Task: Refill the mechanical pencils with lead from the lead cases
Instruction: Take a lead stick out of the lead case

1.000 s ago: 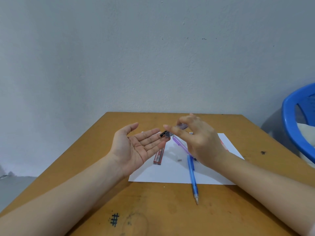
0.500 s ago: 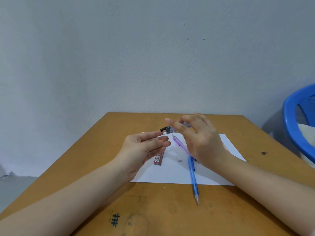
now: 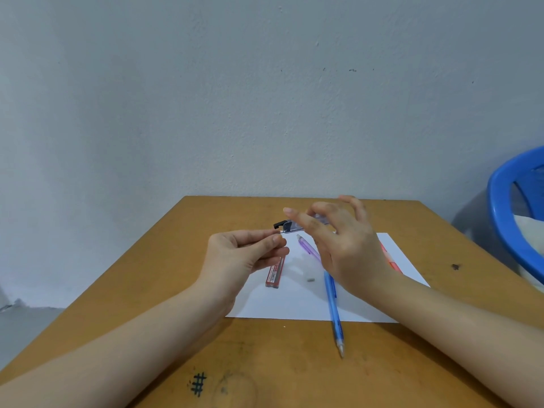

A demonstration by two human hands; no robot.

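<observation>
The left hand (image 3: 238,257) fingers (image 3: 275,240) pinch a thin lead (image 3: 283,231) at the open black cap of the clear lead case (image 3: 293,226). The right hand (image 3: 344,248) grips that case from 3 o'clock, and its contents are too blurred to tell. At 6 o'clock a red lead case (image 3: 273,273) lies on paper (image 3: 294,307). At 5 o'clock a blue pencil (image 3: 334,313) lies across the paper's edge onto the surface (image 3: 147,319).

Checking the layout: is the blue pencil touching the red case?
Apart. The head view shows bare paper between the blue pencil and the red case.

Only legible: blk "#" sign (image 3: 198,384) inked on table (image 3: 141,328); red lead case (image 3: 273,275) label too sm. to read.
</observation>
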